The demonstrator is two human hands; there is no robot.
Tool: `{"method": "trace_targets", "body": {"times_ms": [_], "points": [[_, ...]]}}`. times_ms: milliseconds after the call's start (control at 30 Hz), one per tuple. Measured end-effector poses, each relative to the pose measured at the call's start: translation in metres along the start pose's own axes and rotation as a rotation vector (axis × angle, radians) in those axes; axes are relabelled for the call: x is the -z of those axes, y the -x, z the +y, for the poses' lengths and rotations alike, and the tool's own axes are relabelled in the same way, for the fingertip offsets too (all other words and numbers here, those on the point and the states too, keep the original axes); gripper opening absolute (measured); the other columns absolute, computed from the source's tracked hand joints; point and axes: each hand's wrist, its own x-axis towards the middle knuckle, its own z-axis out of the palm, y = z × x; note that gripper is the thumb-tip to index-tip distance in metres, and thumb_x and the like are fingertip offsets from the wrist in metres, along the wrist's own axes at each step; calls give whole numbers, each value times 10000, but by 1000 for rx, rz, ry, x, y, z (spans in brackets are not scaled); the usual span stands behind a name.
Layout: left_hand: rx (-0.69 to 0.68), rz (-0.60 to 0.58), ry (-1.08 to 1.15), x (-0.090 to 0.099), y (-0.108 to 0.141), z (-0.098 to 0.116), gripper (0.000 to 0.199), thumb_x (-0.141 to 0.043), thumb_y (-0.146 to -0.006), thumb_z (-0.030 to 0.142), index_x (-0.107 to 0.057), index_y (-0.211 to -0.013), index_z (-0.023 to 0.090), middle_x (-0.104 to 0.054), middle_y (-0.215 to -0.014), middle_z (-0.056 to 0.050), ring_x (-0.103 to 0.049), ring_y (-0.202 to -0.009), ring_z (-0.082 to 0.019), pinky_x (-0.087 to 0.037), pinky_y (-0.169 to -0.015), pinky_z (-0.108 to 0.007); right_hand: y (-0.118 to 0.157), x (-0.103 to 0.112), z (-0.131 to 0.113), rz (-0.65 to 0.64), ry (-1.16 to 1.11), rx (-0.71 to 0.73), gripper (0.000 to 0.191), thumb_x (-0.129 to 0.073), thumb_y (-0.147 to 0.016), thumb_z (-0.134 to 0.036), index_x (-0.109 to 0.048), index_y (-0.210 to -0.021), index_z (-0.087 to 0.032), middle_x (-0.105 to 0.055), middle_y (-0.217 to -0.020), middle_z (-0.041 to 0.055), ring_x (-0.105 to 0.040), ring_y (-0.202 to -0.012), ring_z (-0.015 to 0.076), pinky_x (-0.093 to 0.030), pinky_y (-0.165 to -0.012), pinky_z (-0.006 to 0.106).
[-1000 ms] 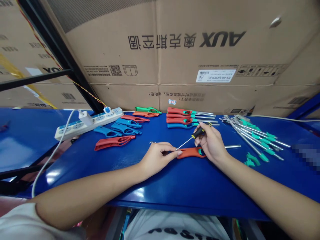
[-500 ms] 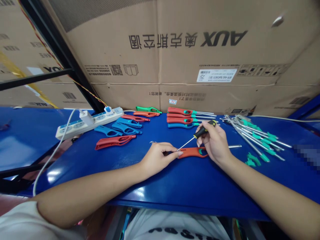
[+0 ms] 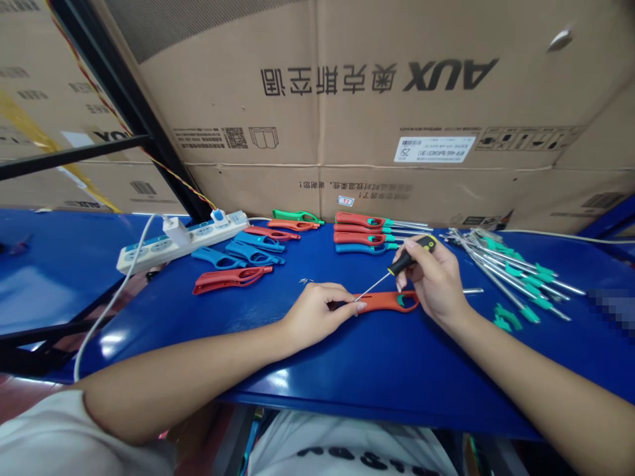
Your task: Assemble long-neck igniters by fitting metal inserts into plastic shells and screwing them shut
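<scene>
An orange long-nosed lighter (image 3: 380, 302) lies on the blue table, its metal tube pointing right. My left hand (image 3: 320, 314) pinches the lighter's left end between thumb and fingers. In my right hand (image 3: 436, 277) is a screwdriver (image 3: 413, 256) with a black and yellow handle, held at a slant. Its thin shaft runs down to the left, and the tip meets the lighter's end beside my left fingertips. The exact spot under the tip is hidden by my fingers. A few tiny screws (image 3: 306, 281) lie just behind my left hand.
Red and blue lighters with tubes (image 3: 360, 236) are stacked behind my hands. Loose coloured lighter handles (image 3: 255, 253) lie left, near a white power strip (image 3: 186, 243). Metal tubes with green parts (image 3: 520, 271) are heaped right. A large cardboard box (image 3: 347, 132) stands at the back.
The whole view has shifted slightly. Both hands keep their holds, and the screwdriver stays at the lighter's left end; nothing has been let go.
</scene>
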Motion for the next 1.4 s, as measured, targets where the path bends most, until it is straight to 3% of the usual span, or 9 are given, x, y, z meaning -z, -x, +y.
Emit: {"method": "trace_targets", "body": {"times_ms": [933, 1233, 1400], "points": [[-106, 42, 32, 3, 1, 4, 192, -691, -930, 307, -794, -832, 177, -765, -831, -52, -686, -726, -156, -524, -704, -268, 2, -3, -8, 2, 2, -8, 300, -749, -823, -445, -558, -738, -229, -613, -671, -39, -514, -393, 94, -441, -358, 247], [-67, 14, 20, 0, 1, 1, 142, -720, -907, 277, -805, -848, 180, -769, -825, -40, -689, -710, -149, -505, -673, -251, 17, -12, -20, 8, 181, 195, 184, -742, -867, -372, -658, -941, -226, -688, -777, -13, -552, -360, 89, -437, -325, 250], [-111, -22, 17, 0, 1, 2, 120, -727, -899, 258, -809, -881, 173, -763, -826, -47, -679, -713, -141, -501, -674, -242, 28, -17, -26, -77, 163, 239, 318, -768, -848, -330, -622, -1127, -289, -698, -775, -29, -519, -338, 87, -425, -299, 252]]}}
